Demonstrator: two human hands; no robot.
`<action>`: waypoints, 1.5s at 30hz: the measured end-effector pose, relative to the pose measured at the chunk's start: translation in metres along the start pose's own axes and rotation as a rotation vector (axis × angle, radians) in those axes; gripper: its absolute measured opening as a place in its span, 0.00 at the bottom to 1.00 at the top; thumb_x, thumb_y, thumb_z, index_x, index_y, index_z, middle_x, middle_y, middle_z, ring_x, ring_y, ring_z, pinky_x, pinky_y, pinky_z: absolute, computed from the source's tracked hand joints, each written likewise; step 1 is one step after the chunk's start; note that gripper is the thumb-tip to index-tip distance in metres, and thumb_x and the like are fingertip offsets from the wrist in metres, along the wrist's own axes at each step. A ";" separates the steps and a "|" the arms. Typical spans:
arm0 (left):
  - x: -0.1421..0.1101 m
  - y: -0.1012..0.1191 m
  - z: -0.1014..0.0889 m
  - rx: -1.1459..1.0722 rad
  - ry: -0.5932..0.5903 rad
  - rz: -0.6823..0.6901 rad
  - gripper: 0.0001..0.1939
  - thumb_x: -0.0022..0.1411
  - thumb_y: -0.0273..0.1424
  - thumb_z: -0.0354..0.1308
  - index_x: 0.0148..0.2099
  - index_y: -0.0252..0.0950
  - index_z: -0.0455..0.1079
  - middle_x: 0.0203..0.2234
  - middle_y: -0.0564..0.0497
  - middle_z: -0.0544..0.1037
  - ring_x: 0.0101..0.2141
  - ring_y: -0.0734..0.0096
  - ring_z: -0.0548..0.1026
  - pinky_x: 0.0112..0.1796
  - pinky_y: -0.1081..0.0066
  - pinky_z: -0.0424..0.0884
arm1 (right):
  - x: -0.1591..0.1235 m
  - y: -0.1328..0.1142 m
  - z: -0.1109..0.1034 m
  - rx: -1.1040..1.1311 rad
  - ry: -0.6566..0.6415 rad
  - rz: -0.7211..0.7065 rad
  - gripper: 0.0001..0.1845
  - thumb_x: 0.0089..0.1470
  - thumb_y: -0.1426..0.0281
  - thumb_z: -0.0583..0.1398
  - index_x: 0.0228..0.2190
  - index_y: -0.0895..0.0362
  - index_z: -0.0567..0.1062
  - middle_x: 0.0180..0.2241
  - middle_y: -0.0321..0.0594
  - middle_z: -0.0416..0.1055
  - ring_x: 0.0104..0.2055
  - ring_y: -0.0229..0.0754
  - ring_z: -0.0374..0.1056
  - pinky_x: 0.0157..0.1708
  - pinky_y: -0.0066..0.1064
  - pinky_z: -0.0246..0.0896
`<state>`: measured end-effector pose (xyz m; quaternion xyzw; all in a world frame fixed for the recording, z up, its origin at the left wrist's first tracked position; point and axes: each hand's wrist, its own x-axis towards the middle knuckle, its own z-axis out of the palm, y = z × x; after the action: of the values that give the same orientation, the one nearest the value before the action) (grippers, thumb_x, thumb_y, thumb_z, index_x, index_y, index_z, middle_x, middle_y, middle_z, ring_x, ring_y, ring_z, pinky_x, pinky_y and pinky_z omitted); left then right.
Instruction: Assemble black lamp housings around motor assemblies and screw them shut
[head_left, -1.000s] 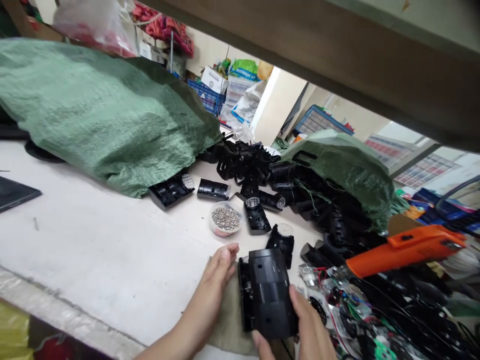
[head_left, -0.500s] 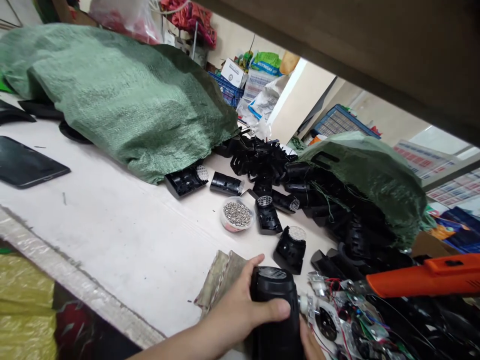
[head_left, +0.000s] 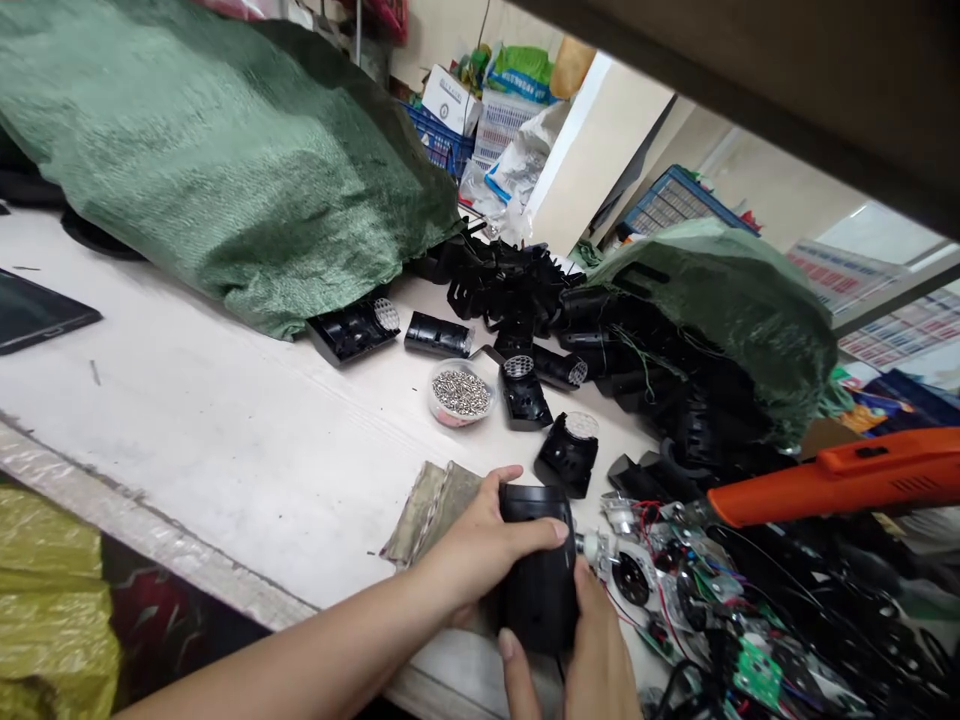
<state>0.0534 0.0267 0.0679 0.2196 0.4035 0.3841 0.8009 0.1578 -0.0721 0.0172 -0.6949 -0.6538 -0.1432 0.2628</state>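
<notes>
A boxy black plastic housing (head_left: 534, 590) is held between both hands above the near edge of the table. My left hand (head_left: 480, 535) wraps its left side, thumb lying across the upper face. From the lower right, my right hand (head_left: 596, 650) grips the housing, its thumb at the lower end and its fingers along the right side. Behind the left wrist lies a folded grey-beige cloth (head_left: 427, 515). A white connector-like piece (head_left: 589, 546) shows just right of the housing; whether it is attached I cannot tell.
A clear bowl (head_left: 461, 415) of small metal screws stands beyond the hands, near several black shell halves (head_left: 568, 455). At right, an orange power tool (head_left: 825, 480) sits over wired circuit parts (head_left: 757, 665). Green woven sacks (head_left: 247, 170) line the back; a dark tablet-like slab (head_left: 41, 312) lies left.
The housing has tilted, so its clear end no longer shows. My right hand has come further into view, with its thumb on the lower end. The camera view has shifted downward.
</notes>
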 end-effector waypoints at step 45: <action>-0.004 -0.003 0.016 -0.111 0.149 0.021 0.42 0.50 0.24 0.67 0.63 0.38 0.50 0.32 0.50 0.77 0.30 0.68 0.76 0.35 0.70 0.71 | -0.006 -0.010 0.016 -0.029 0.060 0.007 0.40 0.58 0.56 0.52 0.63 0.66 0.47 0.54 0.62 0.62 0.54 0.61 0.63 0.43 0.49 0.66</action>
<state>0.0663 0.0208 0.0772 0.1498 0.4375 0.4295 0.7757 0.1446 -0.0687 0.0029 -0.6963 -0.6411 -0.1725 0.2727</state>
